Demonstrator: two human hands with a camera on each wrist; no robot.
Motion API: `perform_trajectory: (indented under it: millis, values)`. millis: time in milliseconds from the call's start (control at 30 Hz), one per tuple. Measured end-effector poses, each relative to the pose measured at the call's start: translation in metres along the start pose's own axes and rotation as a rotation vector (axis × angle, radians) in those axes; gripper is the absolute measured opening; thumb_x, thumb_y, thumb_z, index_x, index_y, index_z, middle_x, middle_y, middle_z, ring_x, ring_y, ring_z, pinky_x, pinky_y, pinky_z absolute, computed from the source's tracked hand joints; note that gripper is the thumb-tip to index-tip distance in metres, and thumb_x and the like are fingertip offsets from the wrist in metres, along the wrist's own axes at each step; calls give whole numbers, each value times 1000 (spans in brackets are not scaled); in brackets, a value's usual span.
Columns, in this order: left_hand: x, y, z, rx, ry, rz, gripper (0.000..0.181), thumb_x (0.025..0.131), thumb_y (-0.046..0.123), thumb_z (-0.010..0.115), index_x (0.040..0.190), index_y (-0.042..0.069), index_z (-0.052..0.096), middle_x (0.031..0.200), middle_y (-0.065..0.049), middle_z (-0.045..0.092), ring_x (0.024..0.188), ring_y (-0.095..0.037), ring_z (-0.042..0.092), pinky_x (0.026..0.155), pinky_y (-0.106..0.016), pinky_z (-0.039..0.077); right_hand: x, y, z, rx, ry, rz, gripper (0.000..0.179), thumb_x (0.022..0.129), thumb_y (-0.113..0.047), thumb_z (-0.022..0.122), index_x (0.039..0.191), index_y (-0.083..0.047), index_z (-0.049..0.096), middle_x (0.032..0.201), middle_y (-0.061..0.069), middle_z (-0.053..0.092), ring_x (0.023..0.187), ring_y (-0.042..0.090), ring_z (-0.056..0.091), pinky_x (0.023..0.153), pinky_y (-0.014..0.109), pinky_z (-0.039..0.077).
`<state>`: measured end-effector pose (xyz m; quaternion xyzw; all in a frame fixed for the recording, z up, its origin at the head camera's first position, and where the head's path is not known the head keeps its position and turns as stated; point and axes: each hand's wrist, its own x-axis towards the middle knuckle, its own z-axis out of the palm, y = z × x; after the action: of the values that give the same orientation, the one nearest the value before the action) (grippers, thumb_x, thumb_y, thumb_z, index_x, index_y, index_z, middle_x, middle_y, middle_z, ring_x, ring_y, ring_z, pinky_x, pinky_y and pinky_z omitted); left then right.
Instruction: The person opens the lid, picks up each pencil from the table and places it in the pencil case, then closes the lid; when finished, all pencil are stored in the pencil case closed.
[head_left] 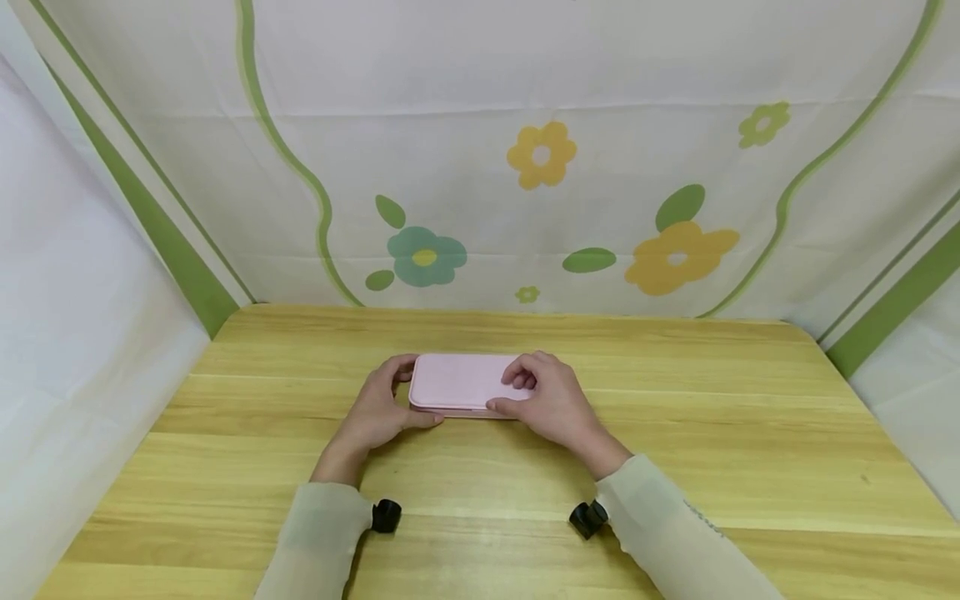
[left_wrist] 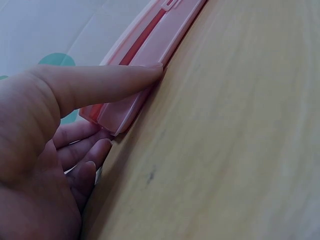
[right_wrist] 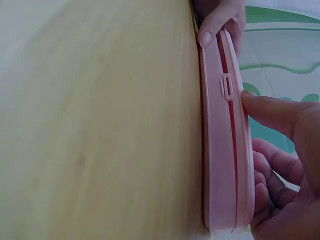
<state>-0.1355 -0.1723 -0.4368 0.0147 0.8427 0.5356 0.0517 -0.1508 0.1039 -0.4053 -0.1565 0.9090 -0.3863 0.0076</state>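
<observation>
A flat, rounded pink plastic case (head_left: 457,379) lies on the wooden table, its long side toward me. A narrow dark-red gap runs between its lid (right_wrist: 243,150) and base (right_wrist: 218,150), and a small loop-like clasp (right_wrist: 228,87) sits on the front edge. My left hand (head_left: 377,408) holds the case's left end, thumb along the front of the base and fingers curved around the far side. On the right part of the lid is my right hand (head_left: 551,396), its thumb at the lid's front edge near the clasp and its other fingers curled over the top. The case's inside is hidden.
The light wooden table (head_left: 480,492) reaches back to a white curtain (head_left: 465,83) printed with flowers, which also hangs at both sides. Each sleeve carries a small black wrist camera, one by the left cuff (head_left: 386,517) and one by the right (head_left: 588,518).
</observation>
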Motion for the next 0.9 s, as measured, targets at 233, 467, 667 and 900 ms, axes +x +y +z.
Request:
perform_trajectory:
  millis: [233, 467, 667, 900]
  values:
    - [0, -2, -1, 2, 4, -2, 98, 74, 11, 99, 157, 9, 48, 148, -15, 59, 145, -37, 50, 130, -59, 30, 3, -3, 1, -12, -21, 31, 33, 81, -31, 96, 98, -16, 73, 96, 1, 65, 90, 18, 56, 84, 34, 47]
    - [0, -2, 0, 10, 4, 3, 98, 75, 10, 99, 158, 9, 47, 149, -16, 58, 144, -37, 50, 130, -58, 29, 7, -10, -2, -50, -44, 48, 33, 80, -29, 97, 93, -13, 70, 91, 3, 65, 87, 18, 56, 81, 33, 46]
    - [2, -2, 1, 17, 6, 13, 98, 75, 11, 99, 158, 8, 47, 149, -16, 59, 142, -37, 52, 130, -58, 30, 12, -16, -4, -51, -88, 86, 32, 80, -26, 96, 88, -12, 68, 86, 3, 62, 83, 19, 54, 77, 33, 44]
    - [2, -2, 1, 21, 9, 15, 98, 74, 12, 100, 157, 9, 48, 148, -16, 59, 141, -37, 53, 127, -60, 33, 22, -24, -5, -44, -159, 181, 29, 78, -22, 95, 83, -12, 68, 79, 2, 62, 75, 19, 56, 70, 30, 45]
